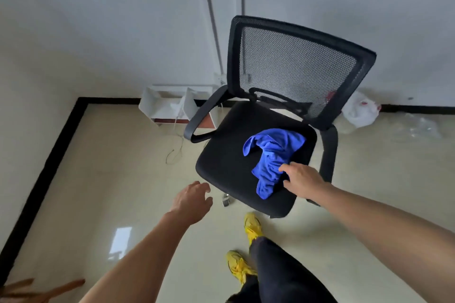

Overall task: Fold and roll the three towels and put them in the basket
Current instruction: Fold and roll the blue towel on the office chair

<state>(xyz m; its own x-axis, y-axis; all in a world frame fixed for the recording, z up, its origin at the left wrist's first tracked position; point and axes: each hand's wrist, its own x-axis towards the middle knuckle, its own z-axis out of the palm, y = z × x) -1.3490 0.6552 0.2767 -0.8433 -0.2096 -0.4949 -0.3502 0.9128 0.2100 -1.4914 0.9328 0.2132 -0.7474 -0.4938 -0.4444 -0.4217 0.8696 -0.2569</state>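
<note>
Nearest the camera: dark trouser leg and two yellow shoes [246, 251] stood on the glossy cream floor [123, 179], toes pointing toward the chair. Both bare forearms reached forward.

Left hand [190, 200] hung in the air over the floor, just short of the seat's front-left corner. Fingers loosely spread and slightly curled, nothing held.

Right hand [301, 181] lay palm-down at the near right part of the seat, fingertips touching the edge of the blue towel [273, 155]. Fingers extended over the cloth; whether they had pinched any of it could not be told from this angle.

The towel was crumpled, unfolded, lying on the right half of the black seat of the office chair [229, 165]. Only one towel seen. Chair had a mesh back and curved armrests.

Beyond, against the wall: a low white shelf unit [170, 106] left of the chair, with thin loose cords on the floor beside it; a white plastic bag [360, 110] to the right. Black skirting ran along the wall base.
</note>
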